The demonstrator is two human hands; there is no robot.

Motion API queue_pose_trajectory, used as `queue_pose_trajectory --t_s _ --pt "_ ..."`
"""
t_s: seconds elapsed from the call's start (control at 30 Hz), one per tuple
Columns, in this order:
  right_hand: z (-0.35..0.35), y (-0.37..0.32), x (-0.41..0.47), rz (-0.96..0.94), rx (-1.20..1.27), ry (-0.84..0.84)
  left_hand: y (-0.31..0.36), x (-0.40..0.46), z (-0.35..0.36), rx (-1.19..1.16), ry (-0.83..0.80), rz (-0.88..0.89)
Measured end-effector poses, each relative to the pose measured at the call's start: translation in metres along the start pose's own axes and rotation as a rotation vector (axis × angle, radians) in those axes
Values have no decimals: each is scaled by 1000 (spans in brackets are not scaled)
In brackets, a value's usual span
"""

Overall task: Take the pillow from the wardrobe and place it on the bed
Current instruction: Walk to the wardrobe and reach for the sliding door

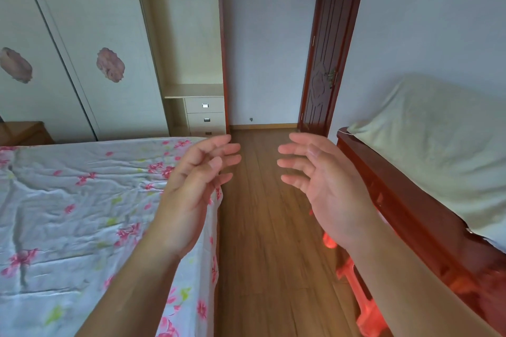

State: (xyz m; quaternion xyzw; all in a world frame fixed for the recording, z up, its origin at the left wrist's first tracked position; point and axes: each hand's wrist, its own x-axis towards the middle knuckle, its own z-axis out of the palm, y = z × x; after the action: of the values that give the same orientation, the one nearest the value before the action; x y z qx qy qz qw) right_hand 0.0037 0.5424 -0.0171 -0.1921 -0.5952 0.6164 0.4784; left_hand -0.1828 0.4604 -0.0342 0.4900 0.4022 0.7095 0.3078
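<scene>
Empty-handed, we hold our left hand (pixel 191 189) and right hand (pixel 325 186) up, fingers apart and loosely bent. No pillow shows in the wardrobe's (pixel 189 35) far open bay. We expect it light and soft; grip both ends, then carry it to the near-left bed (pixel 68 200).

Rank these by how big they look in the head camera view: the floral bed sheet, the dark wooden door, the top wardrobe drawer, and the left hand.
1. Floral bed sheet, by far the largest.
2. Dark wooden door.
3. Left hand; nearness to the camera inflates it, so its place against the door is unsure.
4. Top wardrobe drawer, smallest.
</scene>
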Motion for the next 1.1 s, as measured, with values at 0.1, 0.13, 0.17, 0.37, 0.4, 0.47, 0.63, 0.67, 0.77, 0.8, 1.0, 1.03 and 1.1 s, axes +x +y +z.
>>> queue_pose_trajectory --t_s 0.1,0.13,0.17,0.37,0.4,0.47,0.63,0.67,0.77,0.8,1.0,1.03,1.1 --pt "2 12 20 -7 -5 9 -7 13 -13 58 -12 16" --pt "2 15 27 -8 -3 6 -10 19 -15 58 -9 11" --pt "1 18 33 -8 0 1 -13 26 -18 47 0 1" --pt "-17 34 79 -16 30 -7 -37 67 -23 8 35 -52" --pt "-21 38 88 -16 36 -14 -43 75 -23 8 41 -57" --pt "-30 48 109 -17 42 -30 -55 91 -24 14 56 -65" --pt "-56 72 175 -38 42 -86 -89 148 -18 108 102 -61" --pt "-64 77 190 -36 48 -94 -96 162 -15 93 108 -68" --pt "-93 84 239 -38 70 -99 -118 210 -5 38 123 -78" --pt "-103 86 254 -38 77 -97 -125 226 -2 28 129 -85" --pt "-162 98 341 -28 107 -105 -164 313 20 4 191 -74" --pt "-168 100 355 -21 119 -100 -168 326 24 8 194 -69" --pt "-176 105 377 -2 133 -95 -175 347 29 22 195 -76"
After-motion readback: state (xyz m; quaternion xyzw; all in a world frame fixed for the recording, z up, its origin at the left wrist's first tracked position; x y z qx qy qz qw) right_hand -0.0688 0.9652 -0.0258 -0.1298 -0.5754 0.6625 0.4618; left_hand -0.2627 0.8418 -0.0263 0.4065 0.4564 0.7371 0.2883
